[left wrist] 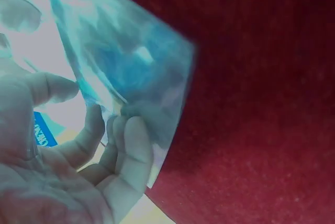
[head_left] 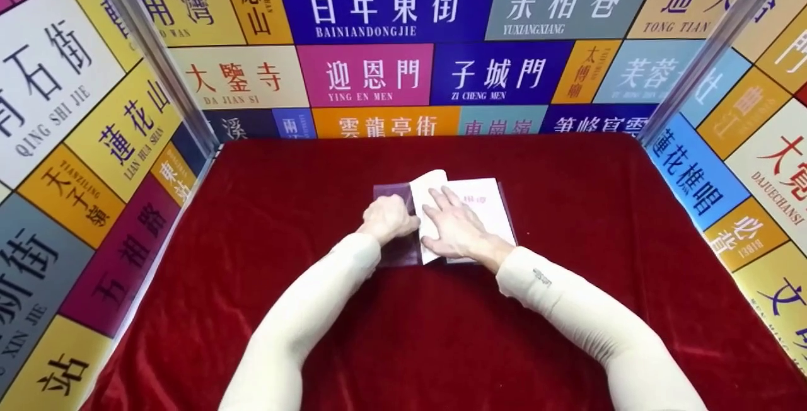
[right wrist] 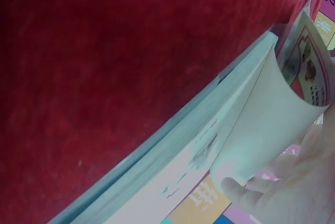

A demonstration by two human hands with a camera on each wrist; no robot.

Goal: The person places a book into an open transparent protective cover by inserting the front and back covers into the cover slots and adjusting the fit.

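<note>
At the far left stands a side wall (head_left: 69, 165) covered in coloured panels with Chinese street names, and in front of it spreads a red velvet cloth (head_left: 265, 310) over the table. Near the middle of the cloth lies an open book (head_left: 479, 209). The left hand (head_left: 389, 219) rests on the book's left side, its fingers (left wrist: 131, 150) curled round the edge of the clear plastic cover (head_left: 394, 195), which the left wrist view shows lifted off the cloth and pinched between thumb and fingers. Just beside it, a page (head_left: 429, 187) curves upward in the middle of the book. The right hand (head_left: 457, 228) lies flat on the right-hand pages, fingers straight and spread, one fingertip (right wrist: 233, 187) touching the bent page's lower edge. Further right rises the other lettered wall (head_left: 744, 165).
</note>
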